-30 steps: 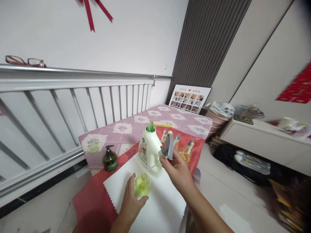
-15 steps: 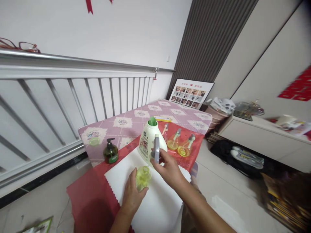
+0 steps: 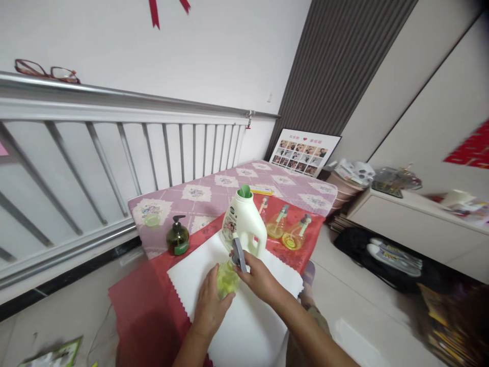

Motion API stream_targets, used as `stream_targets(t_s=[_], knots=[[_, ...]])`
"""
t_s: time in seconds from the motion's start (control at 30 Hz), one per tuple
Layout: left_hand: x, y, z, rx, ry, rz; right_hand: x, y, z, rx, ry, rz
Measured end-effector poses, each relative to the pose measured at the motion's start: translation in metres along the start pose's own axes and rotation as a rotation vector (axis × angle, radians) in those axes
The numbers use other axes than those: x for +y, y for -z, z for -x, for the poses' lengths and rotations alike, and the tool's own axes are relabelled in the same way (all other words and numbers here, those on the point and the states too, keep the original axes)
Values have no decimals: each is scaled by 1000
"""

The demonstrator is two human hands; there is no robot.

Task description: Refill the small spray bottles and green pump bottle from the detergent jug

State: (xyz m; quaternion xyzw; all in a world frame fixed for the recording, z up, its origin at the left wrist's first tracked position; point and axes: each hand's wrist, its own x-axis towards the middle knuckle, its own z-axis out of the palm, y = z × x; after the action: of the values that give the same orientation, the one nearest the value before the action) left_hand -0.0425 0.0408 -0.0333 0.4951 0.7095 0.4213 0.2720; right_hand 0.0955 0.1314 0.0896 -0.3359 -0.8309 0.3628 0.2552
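My left hand (image 3: pixel 212 299) is wrapped round a clear yellow-green bottle (image 3: pixel 226 281) that stands on a white scallop-edged mat (image 3: pixel 252 326). A grey trigger spray head (image 3: pixel 239 253) is gripped in my right hand (image 3: pixel 256 275), at the mouth of that bottle; whether it is seated there I cannot tell. Just behind my hands stands a large pale jug with a handle (image 3: pixel 244 216), a green spout showing in its open neck. To its right are several clear spray bottles (image 3: pixel 293 238) with yellow liquid. A dark green pump bottle (image 3: pixel 178 237) stands to the left.
A red cloth (image 3: pixel 143 311) lies under the mat, over a pink patterned tablecloth (image 3: pixel 225 180). A small pale green dish (image 3: pixel 152 220) and a yellow-edged flat packet (image 3: pixel 262 190) are on the table. Behind the table runs a white radiator (image 3: pixel 183 148); a photo board (image 3: pixel 303 152) leans at the back.
My right hand has brought the spray head down and left from beside the jug to the bottle's mouth. My left hand keeps its hold on the bottle. The view has shifted slightly.
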Motion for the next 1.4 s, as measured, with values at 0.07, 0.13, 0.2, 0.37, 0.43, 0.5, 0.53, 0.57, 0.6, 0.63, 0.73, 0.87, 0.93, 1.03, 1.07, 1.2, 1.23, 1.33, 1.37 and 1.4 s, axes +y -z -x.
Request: stream_targets(t_s=[0.07,0.13,0.2,0.37,0.43,0.5,0.53,0.57,0.6,0.63,0.73,0.87,0.93,1.03,1.07,1.2,1.23,1.33,1.37,1.4], knots=[[0,1,0,6,-4,-4,0,3,-3,-31,12,1],[1,1,0,8,-2,-7,-1,8,-6,-69,21,-6],[1,2,0,12,-2,-8,-5,13,-8,-95,20,-19],[3,3,0,31,-26,14,-11,15,-9,-76,1,-50],[3,3,1,35,-27,24,-11,12,-7,-76,-3,-52],[3,4,2,37,-27,32,-10,10,-6,-82,-8,-48],[3,4,2,39,-28,35,-9,10,-6,-86,-9,-46],[3,4,2,41,-31,38,-8,11,-5,-91,-9,-43],[2,3,2,43,-31,41,-7,11,-5,-99,-6,-40],[2,3,2,45,-31,43,-6,12,-5,-108,-1,-38],[1,2,1,39,-19,42,-4,13,-5,-129,17,-36],[3,4,1,21,-4,37,0,9,-5,-125,31,-32],[4,4,1,23,-6,38,1,8,-5,-121,38,-31],[4,3,1,37,-7,56,2,7,-6,-130,49,-29],[4,3,0,43,-5,65,3,7,-6,-137,53,-28],[-1,-1,-1,59,-12,80,5,7,-9,-160,63,-25],[-3,-1,-1,57,-15,77,5,7,-9,-159,61,-27],[-5,-3,0,61,-14,68,7,5,-9,-133,39,-38],[-5,-3,0,67,-11,66,8,3,-8,-116,27,-43],[-4,-3,0,72,-10,64,8,1,-7,-97,14,-47]])
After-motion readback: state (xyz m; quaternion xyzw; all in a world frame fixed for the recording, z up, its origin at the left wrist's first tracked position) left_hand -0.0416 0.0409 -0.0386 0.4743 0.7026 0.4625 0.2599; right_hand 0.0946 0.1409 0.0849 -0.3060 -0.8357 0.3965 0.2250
